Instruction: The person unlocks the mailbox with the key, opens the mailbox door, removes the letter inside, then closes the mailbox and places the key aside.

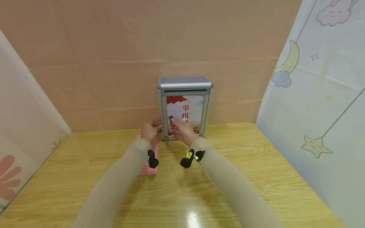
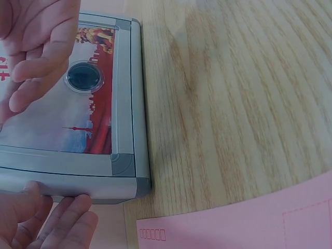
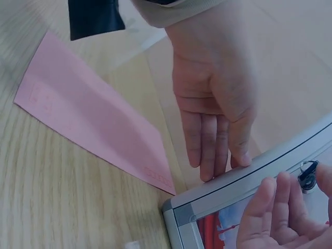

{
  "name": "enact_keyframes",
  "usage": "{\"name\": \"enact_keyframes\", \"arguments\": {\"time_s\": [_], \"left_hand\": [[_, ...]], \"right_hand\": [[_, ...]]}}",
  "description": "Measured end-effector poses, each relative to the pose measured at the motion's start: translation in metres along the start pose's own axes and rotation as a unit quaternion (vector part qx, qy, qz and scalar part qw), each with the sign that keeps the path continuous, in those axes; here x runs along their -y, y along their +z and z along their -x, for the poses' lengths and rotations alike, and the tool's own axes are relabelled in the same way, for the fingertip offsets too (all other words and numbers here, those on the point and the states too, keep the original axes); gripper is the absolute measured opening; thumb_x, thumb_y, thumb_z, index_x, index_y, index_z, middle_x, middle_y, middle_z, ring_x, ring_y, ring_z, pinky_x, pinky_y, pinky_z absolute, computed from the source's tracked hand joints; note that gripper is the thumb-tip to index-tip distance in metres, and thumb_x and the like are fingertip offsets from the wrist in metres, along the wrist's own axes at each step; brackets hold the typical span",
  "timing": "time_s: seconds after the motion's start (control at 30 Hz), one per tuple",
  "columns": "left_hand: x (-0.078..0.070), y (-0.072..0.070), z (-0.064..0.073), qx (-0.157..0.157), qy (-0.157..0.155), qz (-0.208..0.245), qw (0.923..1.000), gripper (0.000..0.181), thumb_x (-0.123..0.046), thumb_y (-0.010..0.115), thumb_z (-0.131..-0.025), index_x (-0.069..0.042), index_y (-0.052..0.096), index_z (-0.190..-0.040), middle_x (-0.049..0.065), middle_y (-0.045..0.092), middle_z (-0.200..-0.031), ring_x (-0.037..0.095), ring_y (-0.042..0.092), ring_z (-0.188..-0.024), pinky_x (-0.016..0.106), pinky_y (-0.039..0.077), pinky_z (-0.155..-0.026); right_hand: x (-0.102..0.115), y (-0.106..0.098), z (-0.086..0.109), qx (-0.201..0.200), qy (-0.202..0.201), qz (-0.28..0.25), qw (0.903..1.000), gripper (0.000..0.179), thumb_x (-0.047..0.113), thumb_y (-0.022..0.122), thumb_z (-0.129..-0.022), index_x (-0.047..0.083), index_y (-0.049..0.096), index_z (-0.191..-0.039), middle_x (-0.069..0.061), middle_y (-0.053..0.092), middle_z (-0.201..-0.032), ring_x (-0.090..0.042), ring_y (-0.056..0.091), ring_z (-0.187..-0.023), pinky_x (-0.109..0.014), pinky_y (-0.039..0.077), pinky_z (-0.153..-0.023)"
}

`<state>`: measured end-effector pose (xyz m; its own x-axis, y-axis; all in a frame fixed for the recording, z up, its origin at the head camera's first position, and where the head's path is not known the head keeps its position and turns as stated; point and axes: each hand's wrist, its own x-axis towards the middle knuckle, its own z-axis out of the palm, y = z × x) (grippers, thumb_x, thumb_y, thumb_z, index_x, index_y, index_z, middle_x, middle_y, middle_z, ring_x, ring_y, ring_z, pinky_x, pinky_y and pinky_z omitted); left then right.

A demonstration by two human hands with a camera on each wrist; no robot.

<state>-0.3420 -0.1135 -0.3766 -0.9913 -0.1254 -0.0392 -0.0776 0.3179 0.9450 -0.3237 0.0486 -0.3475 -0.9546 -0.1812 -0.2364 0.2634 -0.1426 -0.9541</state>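
A grey metal letterbox (image 1: pixel 185 81) stands upright at the back of the table, with a slot near its top and red characters on its front panel. My left hand (image 1: pixel 149 131) is at the box's left side, its fingertips and thumb touching the side wall. In front of the panel, my right hand (image 1: pixel 183 131) has its fingers spread loosely, with its upper digit right beside the key (image 3: pixel 308 174). That black-headed key, with a wire ring, sits at the silver lock on the panel. A pink envelope (image 1: pixel 148 171) lies flat under my left forearm.
The wooden table (image 1: pixel 228 177) meets a peach backdrop (image 1: pixel 114 95) behind the box. Printed cloth walls stand at both sides, the right wall (image 1: pixel 313 95) carrying moons, clouds and stars. A thin pale strand (image 1: pixel 141 199) lies in front of the envelope.
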Motion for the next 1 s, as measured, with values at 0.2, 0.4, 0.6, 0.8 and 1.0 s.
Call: {"name": "enact_keyframes", "arguments": {"time_s": [0.2, 0.4, 0.6, 0.8, 1.0], "left_hand": [[0.000, 0.000, -0.002, -0.002, 0.006, 0.001, 1.0000, 0.027, -0.015, 0.060, -0.097, 0.004, 0.062, -0.116, 0.021, 0.064, -0.113, 0.033, 0.065, -0.103, 0.043, 0.053, -0.091], [-0.001, 0.000, -0.001, -0.004, 0.002, 0.007, 1.0000, 0.027, -0.014, 0.060, -0.097, 0.005, 0.062, -0.116, 0.022, 0.063, -0.113, 0.034, 0.065, -0.103, 0.044, 0.053, -0.091], [-0.002, -0.001, 0.001, -0.001, -0.002, 0.008, 1.0000, 0.026, -0.013, 0.060, -0.096, 0.005, 0.062, -0.115, 0.022, 0.063, -0.114, 0.035, 0.065, -0.105, 0.045, 0.052, -0.092], [-0.001, -0.001, 0.000, -0.006, 0.008, 0.004, 0.9999, 0.027, -0.014, 0.060, -0.097, 0.006, 0.062, -0.115, 0.023, 0.064, -0.113, 0.035, 0.065, -0.103, 0.045, 0.053, -0.090], [-0.002, -0.002, 0.001, -0.006, 0.006, -0.007, 0.9999, 0.027, -0.015, 0.061, -0.096, 0.005, 0.063, -0.113, 0.023, 0.065, -0.112, 0.036, 0.066, -0.104, 0.041, 0.054, -0.085]], "right_hand": [[0.004, -0.001, -0.002, 0.006, 0.025, -0.019, 0.9995, 0.037, 0.034, 0.057, -0.098, 0.006, 0.062, -0.121, -0.005, 0.063, -0.112, -0.013, 0.060, -0.090, -0.020, 0.051, -0.069], [0.004, -0.001, -0.008, 0.011, 0.049, -0.072, 0.9961, 0.023, 0.029, 0.058, -0.098, 0.009, 0.065, -0.104, 0.000, 0.065, -0.093, -0.008, 0.058, -0.076, -0.018, 0.048, -0.063], [0.007, -0.001, -0.013, 0.026, 0.076, -0.155, 0.9846, 0.014, 0.020, 0.056, -0.099, 0.007, 0.060, -0.095, 0.000, 0.062, -0.074, -0.003, 0.051, -0.059, -0.011, 0.042, -0.050], [0.011, -0.001, -0.013, 0.026, 0.109, -0.207, 0.9718, 0.014, 0.015, 0.056, -0.098, 0.005, 0.059, -0.090, -0.002, 0.059, -0.071, -0.004, 0.049, -0.055, -0.010, 0.042, -0.048], [0.012, -0.002, -0.015, 0.020, 0.136, -0.239, 0.9612, 0.012, 0.013, 0.057, -0.098, 0.004, 0.059, -0.090, -0.003, 0.059, -0.070, -0.005, 0.050, -0.053, -0.011, 0.043, -0.048]]}}
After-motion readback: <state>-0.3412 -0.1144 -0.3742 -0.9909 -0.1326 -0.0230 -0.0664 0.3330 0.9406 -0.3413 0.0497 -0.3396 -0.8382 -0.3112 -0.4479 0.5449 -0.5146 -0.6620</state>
